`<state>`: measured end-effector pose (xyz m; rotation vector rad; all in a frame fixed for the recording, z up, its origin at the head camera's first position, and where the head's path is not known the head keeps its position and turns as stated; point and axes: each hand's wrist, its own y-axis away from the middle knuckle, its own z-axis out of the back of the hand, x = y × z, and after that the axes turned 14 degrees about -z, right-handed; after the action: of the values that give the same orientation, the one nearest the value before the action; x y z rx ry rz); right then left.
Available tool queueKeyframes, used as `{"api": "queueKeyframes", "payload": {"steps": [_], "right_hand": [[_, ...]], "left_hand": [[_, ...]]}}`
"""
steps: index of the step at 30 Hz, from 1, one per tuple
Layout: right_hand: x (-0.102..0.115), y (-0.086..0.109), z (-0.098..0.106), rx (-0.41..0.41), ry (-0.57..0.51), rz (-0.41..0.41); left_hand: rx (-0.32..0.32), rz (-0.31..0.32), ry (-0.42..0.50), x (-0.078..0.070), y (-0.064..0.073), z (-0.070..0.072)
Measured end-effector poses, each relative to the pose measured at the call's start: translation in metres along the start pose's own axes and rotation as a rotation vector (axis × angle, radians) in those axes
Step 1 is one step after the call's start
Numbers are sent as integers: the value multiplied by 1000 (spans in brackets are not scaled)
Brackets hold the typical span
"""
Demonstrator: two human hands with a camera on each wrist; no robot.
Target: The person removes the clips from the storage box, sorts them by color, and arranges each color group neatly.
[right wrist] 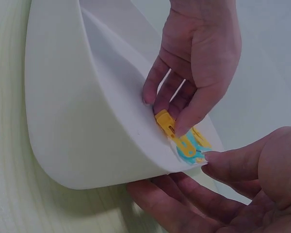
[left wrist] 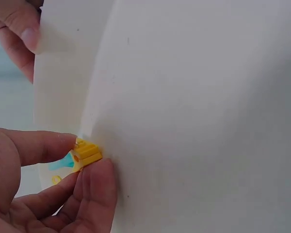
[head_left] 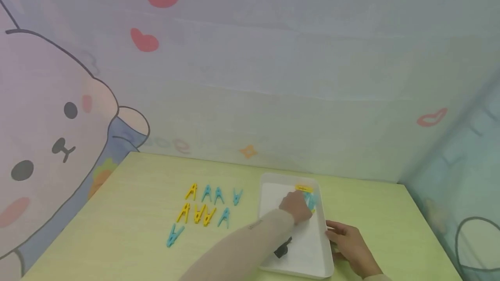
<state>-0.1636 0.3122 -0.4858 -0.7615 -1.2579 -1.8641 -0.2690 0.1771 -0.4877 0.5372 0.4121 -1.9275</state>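
Observation:
A white tray (head_left: 294, 268) stands on the table. My left hand (head_left: 295, 206) reaches into it and pinches a yellow clothespin (left wrist: 88, 154) between thumb and fingers, close to the tray's side wall. Beside that clothespin lie several blue and yellow ones; a blue clothespin (head_left: 311, 200) shows past the fingers in the head view. My right hand (head_left: 349, 244) grips the tray's right side, thumb at the rim and fingers underneath in the right wrist view. Another yellow clothespin (head_left: 304, 188) lies at the tray's far right corner.
Left of the tray, several clothespins lie spread on the table, among them a blue clothespin (head_left: 174, 235) and a yellow clothespin (head_left: 183, 212). A small black object (head_left: 282, 249) shows beside my left sleeve, over the tray. A printed cloth wall (head_left: 297, 77) rises behind the table.

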Motion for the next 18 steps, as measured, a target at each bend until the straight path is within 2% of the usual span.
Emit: {"api": "queueKeyframes", "payload": {"steps": [4,12,18], "right_hand": [[-1,-1,-1,7,0,-3],[-3,-2,-2,16,-26,0],[-4,-6,-2,23,-8,-11]], "left_hand": [[14,59,140,4,5,5],[85,157,458,7,21,28],[131,146,703,15,36,47]]}}
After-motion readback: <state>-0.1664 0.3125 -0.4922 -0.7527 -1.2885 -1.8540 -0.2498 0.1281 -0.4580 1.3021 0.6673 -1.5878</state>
